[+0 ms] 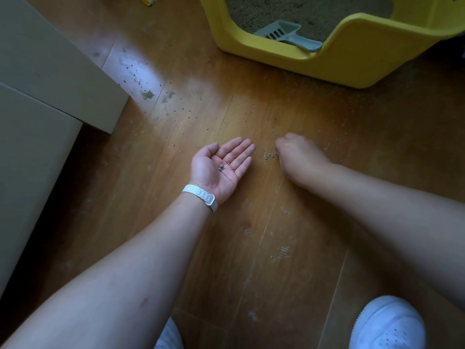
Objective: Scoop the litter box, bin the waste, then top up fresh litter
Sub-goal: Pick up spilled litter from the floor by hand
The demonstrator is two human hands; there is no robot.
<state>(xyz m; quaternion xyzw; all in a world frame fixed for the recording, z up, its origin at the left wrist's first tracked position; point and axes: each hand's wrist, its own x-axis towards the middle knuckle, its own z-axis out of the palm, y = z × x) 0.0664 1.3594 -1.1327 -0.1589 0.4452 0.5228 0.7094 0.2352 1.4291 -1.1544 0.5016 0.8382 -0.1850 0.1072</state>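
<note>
Between the two forearms the wooden floor (251, 222) lies open, a broad lane running from the white shoes (388, 323) up to the yellow litter box (289, 59). The left hand (221, 165) lies palm up and flat at the lane's far end, the right hand (297, 152) curled beside it, with a narrow gap between them holding a small clump of spilled grains (268, 156). Beyond the hands, bare floor reaches the box's front wall. To the left, a pale cabinet (50, 96) blocks that whole side (its corner juts toward the centre). The box's low front lip leaves entry from above, though the grey scoop (286, 34) lies across it.
</note>
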